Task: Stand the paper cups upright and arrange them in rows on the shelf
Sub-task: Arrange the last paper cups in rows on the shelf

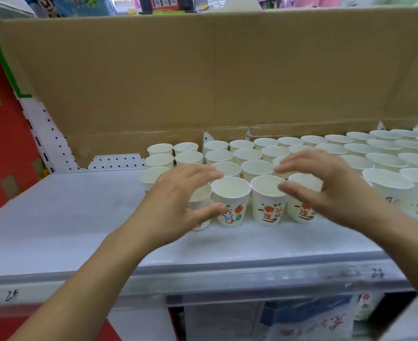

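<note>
Paper cups [231, 198] stand between left hand [176, 200] and right hand [326, 187] — grips spread wide.

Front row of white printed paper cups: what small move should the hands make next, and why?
Probably close both hands inward to square that row. The left hand and right hand hang open at either end of the upright white paper cups, gripping nothing, and the row looks slightly uneven.

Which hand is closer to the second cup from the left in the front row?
Left. The left hand has its thumb against that cup, at its left side. The right hand is farther right, its thumb over the next cup.
</note>
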Motion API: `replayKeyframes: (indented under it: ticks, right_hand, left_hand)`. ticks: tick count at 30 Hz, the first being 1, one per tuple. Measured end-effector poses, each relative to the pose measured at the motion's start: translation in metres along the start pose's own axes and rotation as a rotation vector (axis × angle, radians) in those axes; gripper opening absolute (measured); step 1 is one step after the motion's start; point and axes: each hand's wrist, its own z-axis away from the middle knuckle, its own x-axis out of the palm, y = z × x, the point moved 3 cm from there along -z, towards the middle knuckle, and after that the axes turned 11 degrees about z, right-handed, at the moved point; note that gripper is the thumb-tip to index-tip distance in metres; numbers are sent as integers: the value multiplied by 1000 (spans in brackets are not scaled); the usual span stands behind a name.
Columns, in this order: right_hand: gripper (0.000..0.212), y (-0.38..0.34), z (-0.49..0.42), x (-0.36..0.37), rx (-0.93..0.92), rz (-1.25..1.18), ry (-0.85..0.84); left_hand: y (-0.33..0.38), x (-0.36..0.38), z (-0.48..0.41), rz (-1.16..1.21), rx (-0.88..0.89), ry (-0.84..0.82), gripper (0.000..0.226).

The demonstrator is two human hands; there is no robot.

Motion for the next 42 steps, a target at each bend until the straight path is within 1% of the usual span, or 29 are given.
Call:
replayKeyframes:
  ticks: [3,5,8,10,12,16,18,21,25,28,32,36,42]
  right_hand:
    - [33,2,14,11,-17,111,-40]
    - [28,4,17,17,-27,154,-60]
    - [14,7,16,24,-50,163,-49]
    - [12,7,16,25,-60,159,-46]
    - [19,8,16,24,-56,148,-39]
    - [33,21,23,10,21,93,8]
    - [38,30,30,5,66,107,13]
    - [39,32,38,5,80,131,21]
    - [38,20,36,14,15,167,53]
    - [32,10,29,21,-52,183,58]
    - [25,0,20,30,-115,193,52]
    - [18,-4,14,31,-131,195,63]
    - [17,-7,12,32,-137,179,61]
  left_hand:
    - [8,16,-6,-63,55,12,50]
    - [10,21,-11,-108,69,20,40]
    - [12,24,-15,-132,58,21,18]
    - [15,23,-16,-129,36,13,14]
    - [16,22,-15,-130,25,14,19]
    - [13,14,-7,-118,-47,52,55]
    - [9,11,0,-124,-95,80,69]
    - [4,10,12,-125,-178,157,78]
    - [1,14,22,-103,-260,246,90]
    - [-2,16,23,-112,-292,273,91]
    - [-4,18,19,-178,-292,271,91]
    - [-8,17,16,-221,-284,266,90]
    - [-10,16,15,-278,-282,261,88]
